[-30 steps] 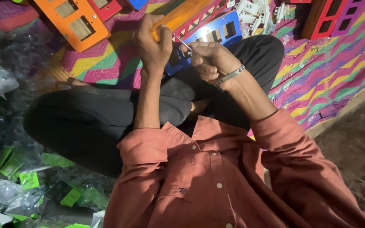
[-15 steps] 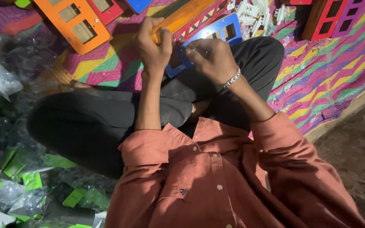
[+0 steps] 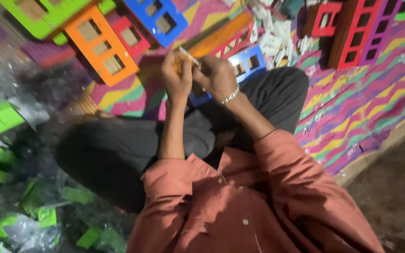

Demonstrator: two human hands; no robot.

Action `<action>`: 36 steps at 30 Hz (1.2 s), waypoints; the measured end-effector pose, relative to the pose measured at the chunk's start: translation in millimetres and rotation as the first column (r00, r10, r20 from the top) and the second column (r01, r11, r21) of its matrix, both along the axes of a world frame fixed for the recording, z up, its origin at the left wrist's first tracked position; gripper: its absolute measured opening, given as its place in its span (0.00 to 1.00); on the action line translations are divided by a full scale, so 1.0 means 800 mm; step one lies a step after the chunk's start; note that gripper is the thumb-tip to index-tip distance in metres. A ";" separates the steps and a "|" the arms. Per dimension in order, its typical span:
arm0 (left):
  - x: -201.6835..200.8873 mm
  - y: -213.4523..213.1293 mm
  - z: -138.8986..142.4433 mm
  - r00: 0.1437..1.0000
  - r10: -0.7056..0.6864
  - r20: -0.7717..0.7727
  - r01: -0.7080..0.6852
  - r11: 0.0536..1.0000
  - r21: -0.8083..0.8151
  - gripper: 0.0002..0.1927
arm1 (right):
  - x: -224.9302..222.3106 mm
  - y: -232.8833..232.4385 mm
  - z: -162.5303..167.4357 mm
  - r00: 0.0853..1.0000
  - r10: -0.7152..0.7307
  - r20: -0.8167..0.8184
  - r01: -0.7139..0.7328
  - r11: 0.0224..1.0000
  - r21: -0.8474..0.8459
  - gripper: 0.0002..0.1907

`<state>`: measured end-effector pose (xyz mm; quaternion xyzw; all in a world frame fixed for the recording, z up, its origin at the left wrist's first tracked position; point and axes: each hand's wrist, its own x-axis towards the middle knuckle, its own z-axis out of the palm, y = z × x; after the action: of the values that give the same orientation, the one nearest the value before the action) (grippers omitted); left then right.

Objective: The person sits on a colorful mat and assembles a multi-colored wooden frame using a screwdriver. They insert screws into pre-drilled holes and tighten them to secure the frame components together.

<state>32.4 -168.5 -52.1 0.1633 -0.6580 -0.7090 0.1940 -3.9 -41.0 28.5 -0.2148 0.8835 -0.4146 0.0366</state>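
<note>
Head view, looking down over a seated person's lap: the largest thing under the hands is the striped mat [image 3: 352, 117] in pink, yellow, green and purple, which spreads out beyond and to the right of both hands. Left of the hands and lower down lies a heap of clear plastic bags with green pieces [image 3: 10, 154] in them. Beyond the left hand, well apart from it, lie flat frames with cut-out windows: a green frame [image 3: 38, 18], an orange frame [image 3: 100, 47] and a blue frame [image 3: 158, 18]. Far to the right of the right hand stand a brown-red frame [image 3: 352, 33] and a smaller red frame [image 3: 326, 21]. Just under and beyond the right hand lies a smaller blue frame [image 3: 242, 63], partly hidden by it.

The two hands are raised together over the knees, touching each other. The left hand [image 3: 176, 77] is curled closed around a small orange piece [image 3: 180, 61], most of it hidden in the fingers. The right hand [image 3: 219, 77], with a silver bracelet [image 3: 229, 96] at its wrist, is also closed and pinches a thin pale stick [image 3: 189, 56], which slants up and to the left above the left hand's fingers.
</note>
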 end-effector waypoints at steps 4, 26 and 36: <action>-0.001 0.000 -0.008 0.998 0.042 0.036 -0.035 0.984 -0.174 0.10 | -0.009 0.008 -0.005 0.991 0.117 -0.063 -0.114 0.992 0.045 0.08; 0.002 0.013 -0.002 0.975 0.177 0.132 -0.153 0.972 -0.177 0.10 | -0.021 0.015 -0.001 0.941 0.318 -0.113 -0.323 0.946 -0.028 0.10; 0.004 0.013 -0.005 0.971 0.234 0.054 -0.214 0.944 -0.252 0.08 | -0.016 0.006 0.020 0.976 0.215 -0.018 -0.216 0.974 -0.065 0.12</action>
<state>35.4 -158.2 -55.8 0.2412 -0.7248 -0.5887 0.2644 -16.4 -35.9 44.6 -0.3128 0.8408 -0.4364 0.0692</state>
